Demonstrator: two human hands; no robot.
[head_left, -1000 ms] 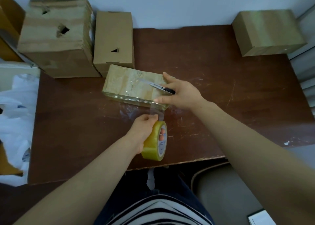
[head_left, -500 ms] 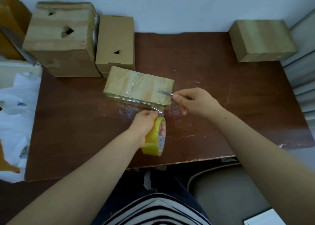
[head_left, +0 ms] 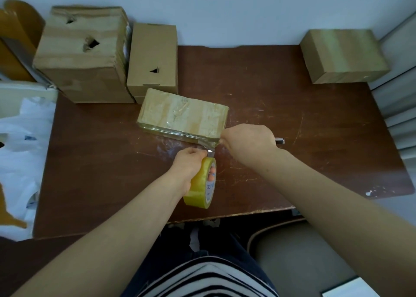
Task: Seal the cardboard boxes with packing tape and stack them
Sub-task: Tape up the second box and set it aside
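Note:
A flat cardboard box (head_left: 183, 116), wrapped in clear tape, lies in the middle of the brown table (head_left: 292, 121). My left hand (head_left: 188, 168) grips a yellowish roll of packing tape (head_left: 202, 184) just in front of the box, with a short strip of tape stretched from the roll up to the box's near right corner. My right hand (head_left: 249, 140) holds a small knife at that corner. Only the knife's metal butt end (head_left: 279, 141) shows behind the hand; the blade is hidden.
A large torn box (head_left: 83, 56) and a narrower box (head_left: 153, 58) stand at the back left against the wall. Another taped box (head_left: 342, 56) sits at the back right corner. White plastic bags (head_left: 20, 152) lie off the table's left edge.
My right hand with the knife has come down from the box top to the near right corner, beside the stretched tape. My left hand keeps hold of the roll.

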